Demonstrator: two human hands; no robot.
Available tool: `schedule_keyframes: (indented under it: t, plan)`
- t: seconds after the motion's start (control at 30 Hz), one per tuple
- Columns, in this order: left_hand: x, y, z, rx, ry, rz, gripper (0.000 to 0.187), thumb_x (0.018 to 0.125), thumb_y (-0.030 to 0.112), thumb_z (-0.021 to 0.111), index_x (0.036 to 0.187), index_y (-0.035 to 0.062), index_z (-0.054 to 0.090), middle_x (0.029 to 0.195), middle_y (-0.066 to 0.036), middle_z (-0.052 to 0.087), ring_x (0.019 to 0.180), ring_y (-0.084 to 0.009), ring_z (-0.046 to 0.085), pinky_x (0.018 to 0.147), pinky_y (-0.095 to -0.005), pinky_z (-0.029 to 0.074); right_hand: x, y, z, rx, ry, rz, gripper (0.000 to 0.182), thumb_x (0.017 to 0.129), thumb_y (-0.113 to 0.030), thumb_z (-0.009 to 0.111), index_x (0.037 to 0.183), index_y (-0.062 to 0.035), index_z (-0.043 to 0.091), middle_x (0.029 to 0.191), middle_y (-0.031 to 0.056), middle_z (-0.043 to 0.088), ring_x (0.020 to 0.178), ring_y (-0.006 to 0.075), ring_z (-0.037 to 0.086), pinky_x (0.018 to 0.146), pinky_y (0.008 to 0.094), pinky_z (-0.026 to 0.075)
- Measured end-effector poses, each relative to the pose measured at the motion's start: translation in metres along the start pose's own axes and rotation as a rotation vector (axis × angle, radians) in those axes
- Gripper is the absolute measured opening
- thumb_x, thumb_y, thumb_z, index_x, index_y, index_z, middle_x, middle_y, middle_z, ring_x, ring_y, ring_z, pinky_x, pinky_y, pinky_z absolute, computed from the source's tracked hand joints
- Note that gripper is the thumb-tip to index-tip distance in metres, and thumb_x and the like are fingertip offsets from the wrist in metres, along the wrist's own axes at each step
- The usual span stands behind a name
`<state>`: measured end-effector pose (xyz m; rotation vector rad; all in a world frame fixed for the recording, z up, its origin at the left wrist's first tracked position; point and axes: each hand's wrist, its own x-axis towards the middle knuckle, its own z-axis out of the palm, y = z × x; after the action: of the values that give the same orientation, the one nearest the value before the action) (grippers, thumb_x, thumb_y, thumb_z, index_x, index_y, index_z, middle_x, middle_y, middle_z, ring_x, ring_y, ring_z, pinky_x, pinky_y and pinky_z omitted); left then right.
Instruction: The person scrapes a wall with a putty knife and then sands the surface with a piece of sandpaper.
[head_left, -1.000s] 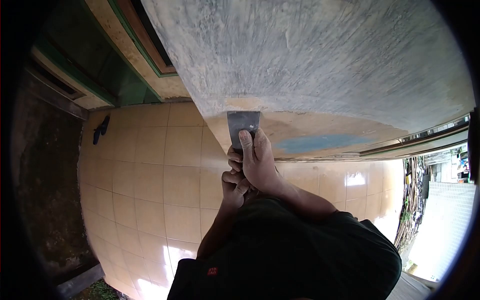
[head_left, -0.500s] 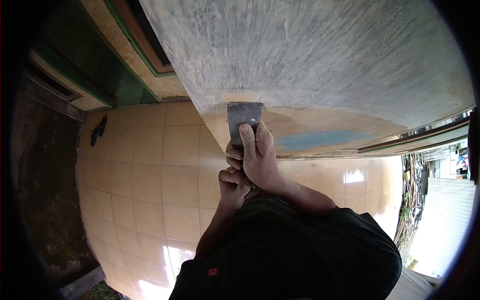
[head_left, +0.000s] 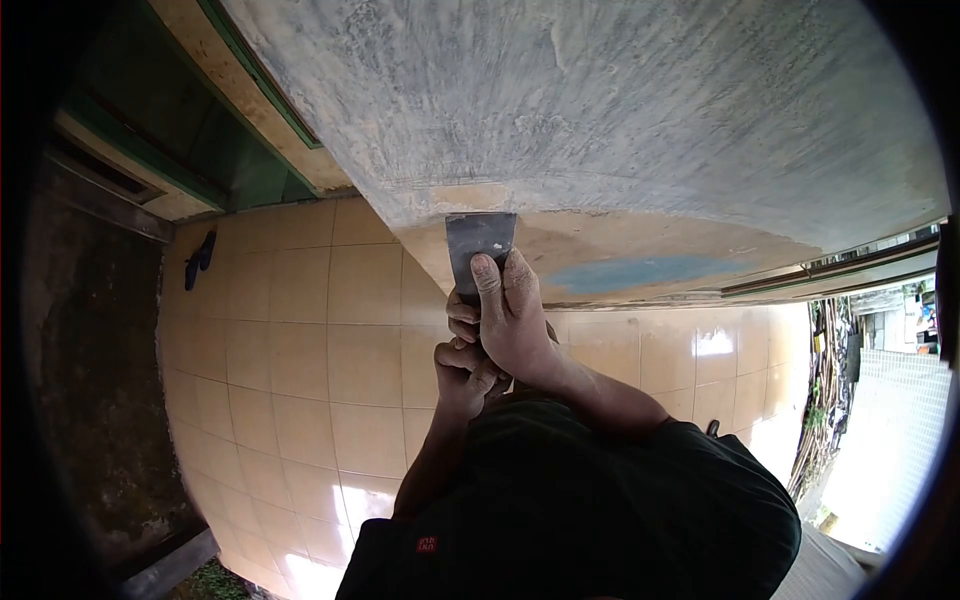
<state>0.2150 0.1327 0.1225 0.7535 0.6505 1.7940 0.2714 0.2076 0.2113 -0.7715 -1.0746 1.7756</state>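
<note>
Against the grey, scraped plaster wall, your right hand presses the flat metal scraper blade at the edge of the tan paint, fingers clamped on it; your left hand grips its handle just below, touching the right.

Daylight enters from the lower right, where the outdoor area is overexposed to near white. Bright glare patches lie on the glossy beige tiled floor. The grey scraped plaster wall is evenly lit. Strong fisheye distortion bends straight lines, and a black vignette rings the frame. The left side sits in dim shadow.
</note>
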Motion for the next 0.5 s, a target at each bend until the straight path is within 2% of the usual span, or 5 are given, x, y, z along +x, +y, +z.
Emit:
schedule_keyframes:
  t: [0.03,0.13,0.27,0.37,0.5]
  plan:
    - [0.0,0.003,0.001,-0.11,-0.022,-0.074,0.027,0.078,0.005,0.066,0.056,-0.0015,0.052,0.067,-0.008,0.058,0.047,-0.0104,0.047,0.038,-0.0227,0.031,0.0,-0.004,0.002,0.02,-0.017,-0.007,0.019,0.099,-0.024,0.036,0.09,-0.0069,0.034,0.056,0.0028,0.041,0.045,0.0062,0.035,0.039,0.021,0.031]
    - [-0.001,0.006,0.001,-0.116,-0.105,-0.058,0.028,0.078,0.002,0.064,0.054,-0.0002,0.049,0.063,-0.007,0.055,0.046,-0.0095,0.046,0.037,-0.0223,0.031,-0.003,-0.006,0.004,0.066,-0.011,0.021,0.019,0.099,-0.024,0.037,0.09,-0.007,0.034,0.056,0.0026,0.04,0.045,0.0062,0.035,0.039,0.0207,0.03]
    - [0.0,0.004,0.009,-0.07,0.009,-0.021,0.034,0.08,0.006,0.066,0.053,0.0002,0.046,0.059,-0.005,0.049,0.043,-0.0088,0.042,0.035,-0.0218,0.027,-0.004,-0.005,0.006,0.054,0.003,0.008,0.017,0.098,-0.022,0.039,0.092,-0.0062,0.035,0.061,-0.0011,0.034,0.048,0.0045,0.033,0.039,0.0209,0.029]
    - [0.009,0.013,0.014,-0.145,-0.096,-0.035,0.034,0.08,0.006,0.066,0.053,-0.0002,0.046,0.06,-0.005,0.05,0.042,-0.009,0.041,0.036,-0.0216,0.026,0.001,-0.019,0.007,0.023,-0.036,-0.023,0.018,0.098,-0.022,0.038,0.092,-0.0058,0.035,0.061,-0.0009,0.035,0.048,0.0046,0.034,0.039,0.0209,0.029]
    - [0.0,0.009,0.014,-0.154,-0.053,-0.104,0.034,0.081,0.008,0.066,0.054,-0.0001,0.047,0.06,-0.005,0.049,0.043,-0.0088,0.04,0.036,-0.0211,0.025,-0.005,-0.016,0.005,-0.01,-0.014,-0.01,0.019,0.098,-0.023,0.038,0.091,-0.0058,0.035,0.061,-0.0004,0.036,0.048,0.0045,0.033,0.039,0.0207,0.029]
